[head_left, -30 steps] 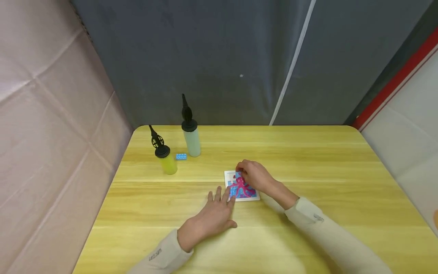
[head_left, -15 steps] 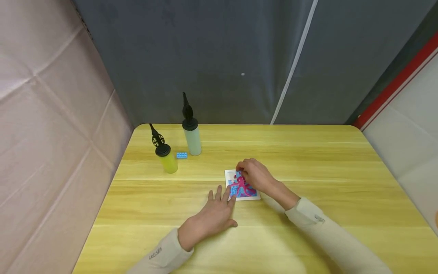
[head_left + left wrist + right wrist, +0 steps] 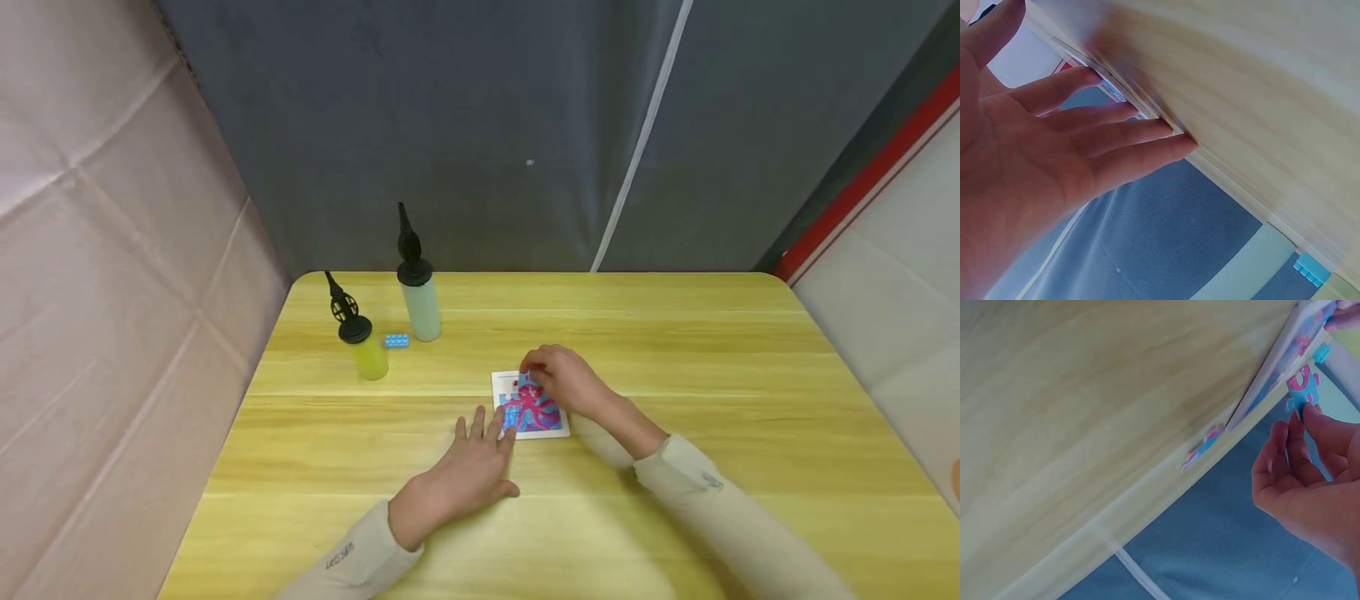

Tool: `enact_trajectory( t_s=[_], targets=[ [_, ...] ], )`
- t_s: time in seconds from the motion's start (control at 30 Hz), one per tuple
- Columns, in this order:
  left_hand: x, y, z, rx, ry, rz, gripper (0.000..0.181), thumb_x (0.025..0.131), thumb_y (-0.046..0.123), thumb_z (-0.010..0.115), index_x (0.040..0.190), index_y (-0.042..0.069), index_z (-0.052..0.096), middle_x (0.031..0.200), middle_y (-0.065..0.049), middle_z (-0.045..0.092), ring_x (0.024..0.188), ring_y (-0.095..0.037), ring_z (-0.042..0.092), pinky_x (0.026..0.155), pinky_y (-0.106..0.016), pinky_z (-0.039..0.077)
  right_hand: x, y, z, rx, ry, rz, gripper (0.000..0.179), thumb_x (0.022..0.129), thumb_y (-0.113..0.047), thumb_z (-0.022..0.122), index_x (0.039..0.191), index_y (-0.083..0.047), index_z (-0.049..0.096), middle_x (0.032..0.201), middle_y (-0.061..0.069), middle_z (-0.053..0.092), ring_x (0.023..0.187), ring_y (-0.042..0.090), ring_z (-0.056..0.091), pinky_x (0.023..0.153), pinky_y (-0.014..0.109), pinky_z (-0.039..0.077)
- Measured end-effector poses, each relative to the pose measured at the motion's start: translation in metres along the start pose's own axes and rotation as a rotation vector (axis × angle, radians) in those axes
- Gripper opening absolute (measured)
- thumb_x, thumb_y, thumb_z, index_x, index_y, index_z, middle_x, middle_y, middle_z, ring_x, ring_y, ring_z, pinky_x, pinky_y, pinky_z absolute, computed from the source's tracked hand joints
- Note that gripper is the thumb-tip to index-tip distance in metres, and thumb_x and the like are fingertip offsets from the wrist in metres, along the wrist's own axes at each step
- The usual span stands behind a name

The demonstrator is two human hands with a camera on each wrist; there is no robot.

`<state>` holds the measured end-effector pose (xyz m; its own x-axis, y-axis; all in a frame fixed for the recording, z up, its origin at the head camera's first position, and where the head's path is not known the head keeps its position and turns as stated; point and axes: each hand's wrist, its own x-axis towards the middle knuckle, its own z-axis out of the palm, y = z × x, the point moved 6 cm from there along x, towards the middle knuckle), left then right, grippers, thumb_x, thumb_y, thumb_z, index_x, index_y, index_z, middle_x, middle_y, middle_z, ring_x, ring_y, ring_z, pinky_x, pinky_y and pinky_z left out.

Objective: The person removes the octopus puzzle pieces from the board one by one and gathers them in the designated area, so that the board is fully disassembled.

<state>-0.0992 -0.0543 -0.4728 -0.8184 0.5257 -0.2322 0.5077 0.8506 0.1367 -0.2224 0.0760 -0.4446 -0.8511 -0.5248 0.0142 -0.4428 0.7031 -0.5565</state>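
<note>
A small jigsaw puzzle board (image 3: 557, 432) with a white border and a pink octopus on blue lies on the table. My right hand (image 3: 567, 380) is over its upper right corner. Between thumb and index finger it pinches a blue and pink puzzle piece (image 3: 1303, 390), held close over the board. Another loose puzzle piece (image 3: 1204, 447) lies on the table beside the board in the right wrist view; in the head view my right hand hides it. My left hand (image 3: 471, 473) is spread, palm down, its fingertips at the board's lower left edge.
At the back left stand a yellow bottle (image 3: 370, 358) and a pale green bottle (image 3: 422, 312), both with black pointed tops. A blue toy brick (image 3: 397, 341) lies between them. A dark curtain (image 3: 480, 150) hangs behind the table's (image 3: 675, 350) far edge.
My right hand has shifted slightly right and away from me with the puzzle piece, baring more of the octopus's head. The left hand stays in place.
</note>
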Motion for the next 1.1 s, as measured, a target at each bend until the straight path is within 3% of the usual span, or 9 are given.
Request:
enact_trajectory(
  t_s=[0.4,0.73,1.1],
  targets=[
    [-0.001,0.0,-0.001,-0.04,-0.003,-0.001,0.083,0.095,0.056,0.067,0.156,0.004,0.044,0.168,-0.025,0.028,0.151,-0.052,0.032,0.118,-0.066,0.034,-0.01,0.017,-0.021,0.043,0.062,0.045,0.015,0.1,-0.003,0.064,0.108,-0.008,0.076,0.104,0.008,0.074,0.091,0.022,0.067,0.086,0.042,0.059],
    [0.001,0.001,-0.002,-0.035,-0.001,0.006,0.084,0.095,0.055,0.067,0.156,0.004,0.044,0.168,-0.025,0.028,0.151,-0.052,0.032,0.118,-0.066,0.034,-0.023,0.035,-0.032,0.067,0.084,0.068,0.016,0.1,-0.001,0.061,0.107,-0.005,0.075,0.102,0.01,0.072,0.086,0.02,0.065,0.077,0.037,0.057],
    [0.0,0.001,0.001,-0.063,0.016,0.008,0.084,0.094,0.055,0.067,0.155,0.003,0.044,0.167,-0.027,0.026,0.151,-0.055,0.029,0.118,-0.068,0.032,-0.031,0.051,-0.041,0.058,0.104,0.074,0.016,0.099,0.003,0.061,0.104,-0.003,0.075,0.101,0.012,0.074,0.088,0.023,0.066,0.082,0.043,0.058]
  ],
)
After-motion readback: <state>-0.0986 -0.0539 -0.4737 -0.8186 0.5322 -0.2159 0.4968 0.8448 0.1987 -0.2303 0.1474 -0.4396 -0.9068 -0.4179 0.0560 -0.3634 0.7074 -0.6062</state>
